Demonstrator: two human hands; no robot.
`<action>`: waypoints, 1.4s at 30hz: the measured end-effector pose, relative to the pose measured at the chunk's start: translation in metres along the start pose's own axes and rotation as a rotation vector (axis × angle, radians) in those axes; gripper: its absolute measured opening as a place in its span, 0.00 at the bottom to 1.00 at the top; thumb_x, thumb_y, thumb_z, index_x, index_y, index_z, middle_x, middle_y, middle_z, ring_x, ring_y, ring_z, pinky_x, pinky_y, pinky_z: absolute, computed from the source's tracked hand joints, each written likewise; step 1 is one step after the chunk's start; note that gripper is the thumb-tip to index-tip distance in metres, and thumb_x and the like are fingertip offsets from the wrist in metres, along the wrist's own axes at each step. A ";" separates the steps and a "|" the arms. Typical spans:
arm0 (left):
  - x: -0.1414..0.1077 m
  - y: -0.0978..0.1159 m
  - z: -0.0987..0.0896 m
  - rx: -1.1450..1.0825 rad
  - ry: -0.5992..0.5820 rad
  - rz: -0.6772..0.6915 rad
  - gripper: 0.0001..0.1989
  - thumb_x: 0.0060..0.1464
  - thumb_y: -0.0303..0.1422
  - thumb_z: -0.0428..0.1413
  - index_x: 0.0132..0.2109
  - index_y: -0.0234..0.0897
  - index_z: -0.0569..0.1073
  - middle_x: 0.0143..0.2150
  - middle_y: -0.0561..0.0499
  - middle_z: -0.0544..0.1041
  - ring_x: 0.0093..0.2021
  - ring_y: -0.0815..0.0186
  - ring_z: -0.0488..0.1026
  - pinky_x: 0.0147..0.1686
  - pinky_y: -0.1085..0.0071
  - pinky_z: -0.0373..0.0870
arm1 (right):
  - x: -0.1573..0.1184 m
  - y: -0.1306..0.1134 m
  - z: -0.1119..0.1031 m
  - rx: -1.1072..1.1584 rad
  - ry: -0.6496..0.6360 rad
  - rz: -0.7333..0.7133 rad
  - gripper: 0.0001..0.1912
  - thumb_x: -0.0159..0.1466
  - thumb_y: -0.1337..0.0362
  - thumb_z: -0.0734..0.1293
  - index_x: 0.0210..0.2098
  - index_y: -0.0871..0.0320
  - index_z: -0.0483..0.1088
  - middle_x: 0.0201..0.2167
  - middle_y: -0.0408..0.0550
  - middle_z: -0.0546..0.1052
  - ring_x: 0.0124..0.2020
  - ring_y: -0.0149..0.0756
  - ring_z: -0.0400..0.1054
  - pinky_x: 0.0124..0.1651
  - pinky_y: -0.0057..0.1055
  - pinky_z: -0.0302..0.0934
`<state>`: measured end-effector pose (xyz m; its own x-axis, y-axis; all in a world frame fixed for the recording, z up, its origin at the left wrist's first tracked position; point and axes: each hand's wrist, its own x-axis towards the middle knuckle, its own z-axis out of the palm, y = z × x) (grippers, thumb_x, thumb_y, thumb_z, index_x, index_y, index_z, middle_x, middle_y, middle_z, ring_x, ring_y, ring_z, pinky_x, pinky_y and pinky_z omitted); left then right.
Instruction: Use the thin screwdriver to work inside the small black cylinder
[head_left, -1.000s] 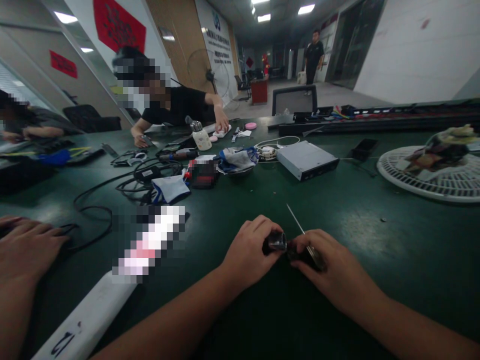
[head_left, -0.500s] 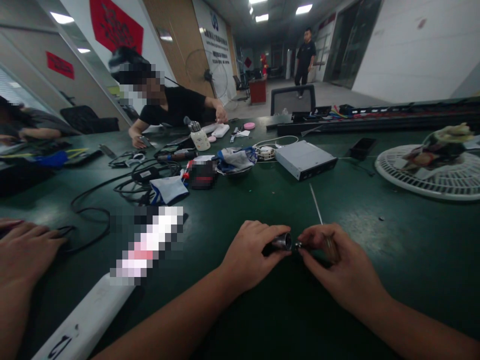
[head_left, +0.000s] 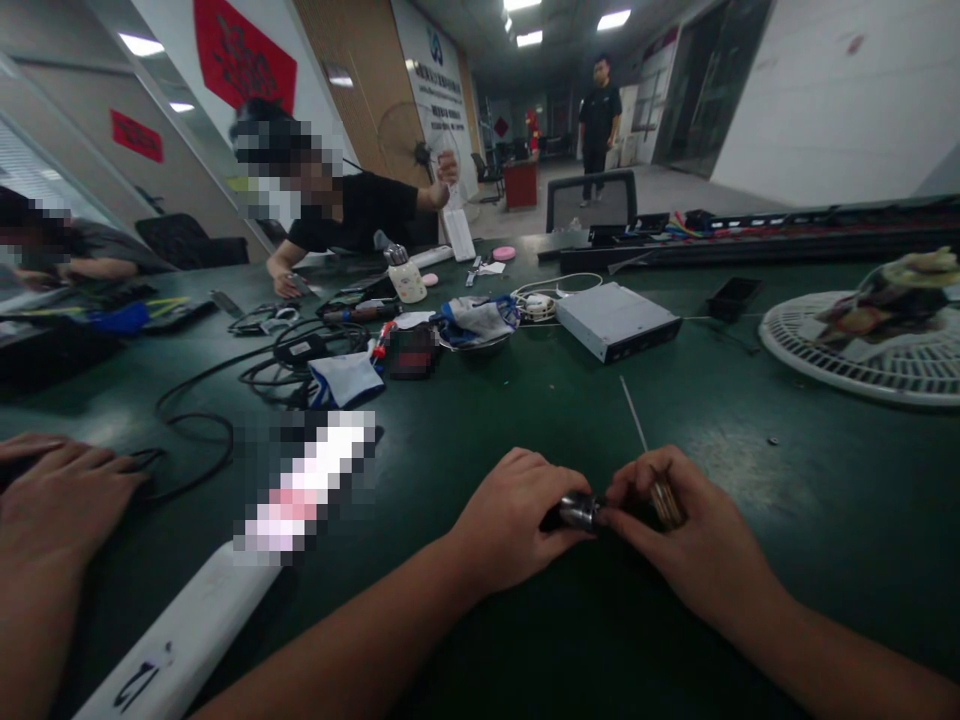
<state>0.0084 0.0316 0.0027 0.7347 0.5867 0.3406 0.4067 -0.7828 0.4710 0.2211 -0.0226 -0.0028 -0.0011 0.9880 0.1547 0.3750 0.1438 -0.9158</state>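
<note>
My left hand (head_left: 514,525) is shut around a small dark object with a shiny metal cylinder (head_left: 581,511) at its end, low over the green table mat (head_left: 675,590). Right against it, my right hand (head_left: 694,525) pinches a slim screwdriver by its amber-toned handle (head_left: 666,503). The thin steel shaft (head_left: 634,420) points up and away from me. Its tip is not at the cylinder. My fingers hide most of the dark object. At the lower left lies a co-worker's hand (head_left: 56,485), apart from mine.
A long white tube (head_left: 187,630) lies left of my arms. Ahead are black cables (head_left: 300,365), a cloth (head_left: 476,320), a silver metal box (head_left: 619,320) and a round white fan grille (head_left: 862,365). A co-worker (head_left: 360,210) sits across the table; another person (head_left: 598,125) stands behind.
My hands have come closer together, and the cylinder now sits between them. The co-worker across the table has raised a white object, and the standing person has shifted left.
</note>
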 end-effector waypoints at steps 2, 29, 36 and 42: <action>-0.001 -0.001 0.001 0.012 -0.001 0.017 0.12 0.59 0.36 0.63 0.47 0.40 0.72 0.40 0.52 0.79 0.40 0.62 0.73 0.44 0.63 0.63 | 0.000 -0.001 0.000 -0.009 -0.009 0.014 0.14 0.60 0.62 0.72 0.34 0.51 0.60 0.33 0.44 0.80 0.35 0.40 0.77 0.39 0.38 0.71; -0.001 0.001 -0.001 0.007 -0.027 0.020 0.15 0.59 0.38 0.63 0.51 0.39 0.73 0.42 0.50 0.80 0.42 0.60 0.74 0.46 0.61 0.66 | -0.003 -0.004 -0.002 -0.096 0.003 -0.032 0.11 0.61 0.64 0.70 0.33 0.51 0.61 0.32 0.47 0.82 0.32 0.41 0.80 0.35 0.36 0.73; -0.001 0.001 -0.001 0.017 -0.022 0.032 0.12 0.60 0.33 0.60 0.51 0.39 0.72 0.43 0.49 0.80 0.44 0.59 0.75 0.47 0.60 0.66 | -0.001 -0.004 -0.001 -0.204 -0.009 -0.079 0.10 0.61 0.63 0.70 0.34 0.52 0.63 0.30 0.43 0.79 0.27 0.36 0.75 0.30 0.32 0.69; 0.000 0.002 0.000 0.019 0.078 -0.034 0.14 0.56 0.27 0.61 0.49 0.40 0.72 0.44 0.49 0.80 0.46 0.58 0.75 0.50 0.57 0.66 | -0.002 -0.008 -0.002 -0.240 -0.040 -0.129 0.05 0.65 0.62 0.68 0.39 0.53 0.66 0.30 0.44 0.77 0.27 0.36 0.72 0.28 0.31 0.66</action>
<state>0.0091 0.0301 0.0034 0.6758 0.6268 0.3878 0.4416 -0.7656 0.4678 0.2200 -0.0264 0.0051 -0.0981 0.9646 0.2449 0.5782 0.2555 -0.7749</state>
